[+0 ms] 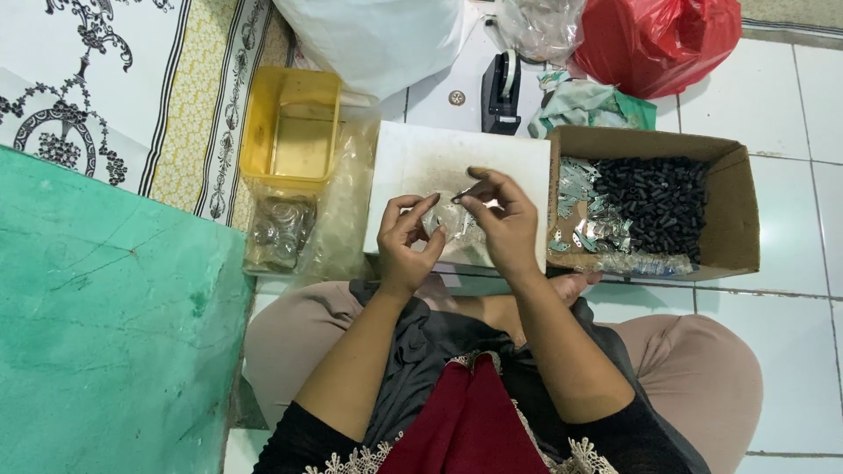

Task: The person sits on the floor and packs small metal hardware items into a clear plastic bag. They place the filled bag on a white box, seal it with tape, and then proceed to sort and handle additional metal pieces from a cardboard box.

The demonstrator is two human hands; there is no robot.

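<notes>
One view only, from a camera on the person's head, looking almost straight down over the lap and the tiled floor. It sits close: the forearms rise from the bottom edge and the left hand (406, 241) and right hand (499, 219) meet near the middle of the frame, over a white board (413, 162). The top of the frame faces away from the person, taking in a yellow tub (291, 132), a cardboard box (736, 219) and bags (cut off by the upper edge). A green surface (105, 325) fills the lower left.
</notes>
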